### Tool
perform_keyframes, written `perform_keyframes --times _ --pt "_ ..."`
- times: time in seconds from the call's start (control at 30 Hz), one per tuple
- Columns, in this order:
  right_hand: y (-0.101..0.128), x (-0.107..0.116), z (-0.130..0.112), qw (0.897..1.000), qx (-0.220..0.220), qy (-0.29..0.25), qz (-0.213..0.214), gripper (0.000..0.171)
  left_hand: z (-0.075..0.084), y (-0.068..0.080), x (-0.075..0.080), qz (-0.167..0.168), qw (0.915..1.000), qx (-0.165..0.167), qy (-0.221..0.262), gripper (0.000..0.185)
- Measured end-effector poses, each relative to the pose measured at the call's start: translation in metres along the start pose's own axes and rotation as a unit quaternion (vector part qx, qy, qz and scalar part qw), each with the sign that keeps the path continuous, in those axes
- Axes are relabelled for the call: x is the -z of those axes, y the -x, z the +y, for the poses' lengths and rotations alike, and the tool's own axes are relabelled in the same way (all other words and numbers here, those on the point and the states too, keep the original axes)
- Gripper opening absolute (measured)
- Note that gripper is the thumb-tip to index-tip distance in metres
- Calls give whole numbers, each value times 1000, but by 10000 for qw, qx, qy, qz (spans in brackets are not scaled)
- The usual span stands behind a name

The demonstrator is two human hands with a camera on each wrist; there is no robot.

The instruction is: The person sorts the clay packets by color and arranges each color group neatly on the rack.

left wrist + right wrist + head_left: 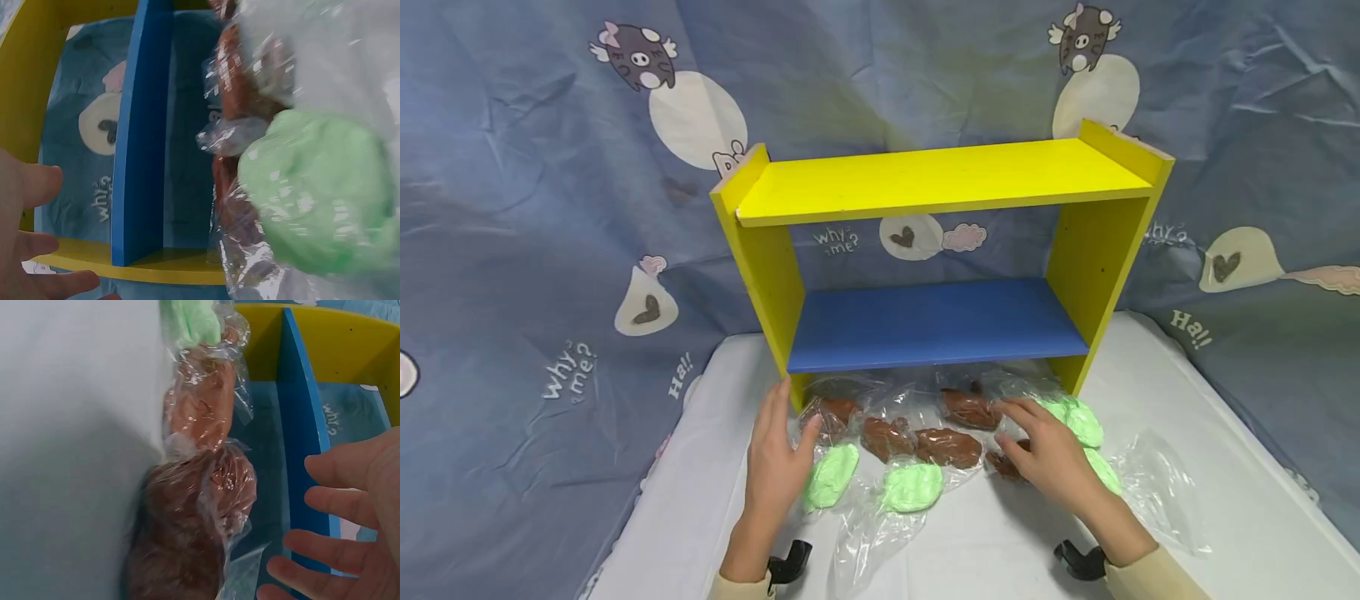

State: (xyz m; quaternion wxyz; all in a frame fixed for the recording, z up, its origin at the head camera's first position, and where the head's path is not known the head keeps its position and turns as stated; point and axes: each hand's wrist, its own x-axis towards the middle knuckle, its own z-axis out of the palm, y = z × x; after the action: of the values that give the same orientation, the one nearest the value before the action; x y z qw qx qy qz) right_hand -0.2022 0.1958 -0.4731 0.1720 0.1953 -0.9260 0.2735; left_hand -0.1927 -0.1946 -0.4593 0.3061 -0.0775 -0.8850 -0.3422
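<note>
My left hand (775, 460) is held over the left end of a row of bagged lumps, its fingers spread and holding nothing. Close beside it are a brown lump (831, 417) in clear plastic and a light green lump (832, 477). Over the row's right end hovers my right hand (1051, 454), also spread and without anything in its grasp. It partly covers a brown lump (1006, 467). Between the hands lie more brown lumps (949, 448) and a green lump (319, 194), wrapped in shiny clear plastic. Whether the right fingertips touch any bag I cannot tell.
A small shelf with yellow sides and top (940, 177) and a blue middle board (936, 323) stands behind the bags on a white-covered table (715, 467). Green lumps (1081, 423) and a loose clear bag (1161, 492) lie at the right. Patterned blue cloth (550, 208) hangs behind.
</note>
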Motion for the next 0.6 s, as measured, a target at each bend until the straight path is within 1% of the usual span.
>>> perform_keyframes --times 0.07,0.17,0.3,0.4,0.47,0.6 --pt "-8 -2 1 9998 -80 -135 -82 39 -4 -9 -3 150 9997 94 143 71" --pt "-20 -7 5 9996 -48 -265 -107 36 -7 -19 -6 380 9984 299 307 68" --pt "-31 -13 12 9996 67 -259 -73 37 -11 -27 -11 779 9943 559 474 63" --pt "-36 -15 17 9997 34 -232 -95 39 -14 -34 -15 1051 9901 732 582 59" --pt "-41 -16 19 9997 -9 -209 -119 39 -15 -40 -16 1208 9874 792 648 57" --pt "-47 -20 24 9996 -115 -72 -260 40 -18 -51 -20 1445 9823 772 908 54"
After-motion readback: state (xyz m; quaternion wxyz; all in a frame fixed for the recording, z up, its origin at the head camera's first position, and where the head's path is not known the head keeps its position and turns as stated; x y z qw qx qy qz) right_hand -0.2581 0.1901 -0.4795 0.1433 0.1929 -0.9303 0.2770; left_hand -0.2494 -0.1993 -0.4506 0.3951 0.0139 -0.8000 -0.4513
